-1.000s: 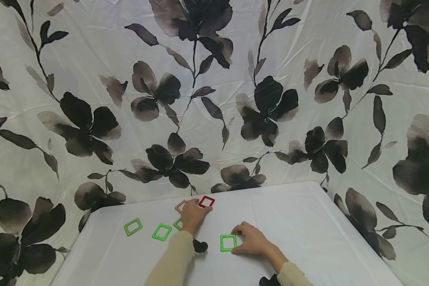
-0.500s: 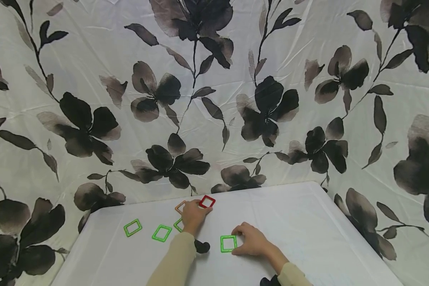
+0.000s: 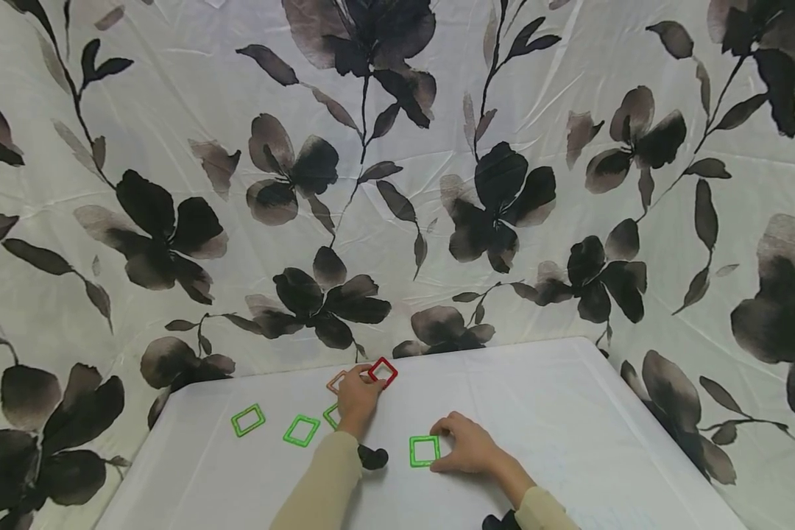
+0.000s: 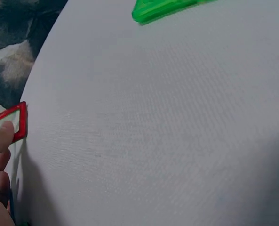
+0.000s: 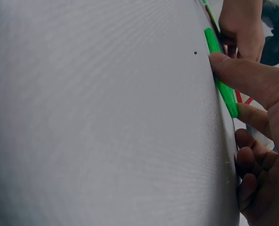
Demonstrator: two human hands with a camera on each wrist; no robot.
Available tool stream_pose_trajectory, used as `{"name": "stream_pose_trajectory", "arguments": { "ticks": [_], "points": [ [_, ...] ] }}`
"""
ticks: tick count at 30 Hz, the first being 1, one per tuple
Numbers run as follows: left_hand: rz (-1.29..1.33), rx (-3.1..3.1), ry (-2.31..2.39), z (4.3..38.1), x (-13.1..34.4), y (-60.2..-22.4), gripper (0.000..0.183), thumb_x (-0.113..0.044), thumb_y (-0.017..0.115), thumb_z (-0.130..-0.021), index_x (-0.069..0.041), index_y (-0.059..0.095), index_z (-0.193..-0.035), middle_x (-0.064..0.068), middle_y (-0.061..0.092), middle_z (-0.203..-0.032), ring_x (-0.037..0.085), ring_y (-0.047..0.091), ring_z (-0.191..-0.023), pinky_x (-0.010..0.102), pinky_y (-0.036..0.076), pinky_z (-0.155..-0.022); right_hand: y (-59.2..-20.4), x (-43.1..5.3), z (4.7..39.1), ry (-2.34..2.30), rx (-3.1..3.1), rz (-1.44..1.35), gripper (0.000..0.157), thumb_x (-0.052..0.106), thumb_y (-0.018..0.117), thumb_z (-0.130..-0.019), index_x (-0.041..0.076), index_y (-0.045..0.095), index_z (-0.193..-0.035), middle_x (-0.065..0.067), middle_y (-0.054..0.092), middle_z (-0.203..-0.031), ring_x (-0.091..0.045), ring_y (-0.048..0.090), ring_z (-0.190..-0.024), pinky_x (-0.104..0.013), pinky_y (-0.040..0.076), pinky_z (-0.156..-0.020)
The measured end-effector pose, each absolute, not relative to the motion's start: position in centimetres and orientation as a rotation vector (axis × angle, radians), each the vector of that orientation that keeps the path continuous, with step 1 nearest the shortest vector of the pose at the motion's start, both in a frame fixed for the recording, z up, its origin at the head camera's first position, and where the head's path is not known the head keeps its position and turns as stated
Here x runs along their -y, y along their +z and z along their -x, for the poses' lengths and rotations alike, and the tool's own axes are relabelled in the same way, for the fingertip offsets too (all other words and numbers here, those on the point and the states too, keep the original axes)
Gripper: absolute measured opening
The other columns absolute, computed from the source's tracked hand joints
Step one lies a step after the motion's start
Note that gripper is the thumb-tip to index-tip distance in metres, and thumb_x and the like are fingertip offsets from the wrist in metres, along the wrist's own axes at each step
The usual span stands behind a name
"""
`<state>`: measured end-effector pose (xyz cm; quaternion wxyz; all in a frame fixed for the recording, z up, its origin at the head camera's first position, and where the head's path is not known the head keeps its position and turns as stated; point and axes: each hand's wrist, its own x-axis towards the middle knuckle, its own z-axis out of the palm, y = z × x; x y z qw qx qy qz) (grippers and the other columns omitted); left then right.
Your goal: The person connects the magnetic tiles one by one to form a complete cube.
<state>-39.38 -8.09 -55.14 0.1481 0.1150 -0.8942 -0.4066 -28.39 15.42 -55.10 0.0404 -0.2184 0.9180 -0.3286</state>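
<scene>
At the far edge of the table, my left hand [image 3: 358,397] pinches a red square magnetic tile [image 3: 392,376], an open frame now turned corner-up. The left wrist view shows the thumb lying over the lower side of this red tile [image 4: 23,120]. Nearer the middle, my right hand [image 3: 467,444] has thumb and index finger on two corners of a green square magnetic tile [image 3: 411,452]. Seen edge-on in the right wrist view, that green tile [image 5: 227,96] lies between thumb and index finger, with the other fingers curled below.
Left of my left hand lie a green tile [image 3: 286,434], another green one [image 3: 235,425] farther left, and two partly covered by the hand: an orange tile [image 3: 332,384] and a green tile [image 3: 327,417]. The white table [image 3: 536,390] ends at a flower-printed cloth [image 3: 397,221].
My left hand has turned the red tile a little, so a corner now points up and another down. The right hand and the green tile in it have stayed put.
</scene>
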Motion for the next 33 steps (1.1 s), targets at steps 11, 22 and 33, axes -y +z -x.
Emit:
{"name": "stream_pose_trajectory", "arguments": {
  "ticks": [11, 22, 33],
  "points": [
    [-0.311, 2.353, -1.364, 39.5, 8.2, -55.0, 0.020, -0.022, 0.080, -0.082, -0.010, 0.076, -0.098, 0.001, 0.066, -0.077, 0.017, 0.059, -0.072, 0.030, 0.042, -0.060, -55.7, -15.3, 28.7, -1.032, -2.809, 0.708, 0.051, 0.044, 0.085, -0.067, 0.020, 0.067, -0.109, 0.010, 0.054, -0.100, -0.010, 0.052, -0.092, -0.039, 0.046, -0.085],
    [-0.141, 2.282, -1.514, 38.7, 7.8, -53.9, 0.019, -0.020, 0.079, -0.084, -0.006, 0.077, -0.097, 0.003, 0.068, -0.079, 0.019, 0.060, -0.078, 0.029, 0.043, -0.061, -55.3, -16.0, 28.7, -1.104, -2.742, 0.734, 0.060, 0.037, 0.087, -0.067, 0.011, 0.064, -0.115, 0.004, 0.054, -0.102, -0.013, 0.051, -0.092, -0.036, 0.046, -0.084],
    [-0.011, 2.283, -1.701, 36.2, 7.6, -53.8, 0.018, -0.020, 0.079, -0.083, -0.006, 0.076, -0.093, 0.003, 0.070, -0.078, 0.014, 0.060, -0.072, 0.025, 0.045, -0.056, -55.3, -16.2, 28.3, -1.167, -2.713, 0.730, 0.057, 0.029, 0.088, -0.067, 0.007, 0.064, -0.114, 0.001, 0.054, -0.103, -0.016, 0.049, -0.088, -0.032, 0.043, -0.077]
  ]
}}
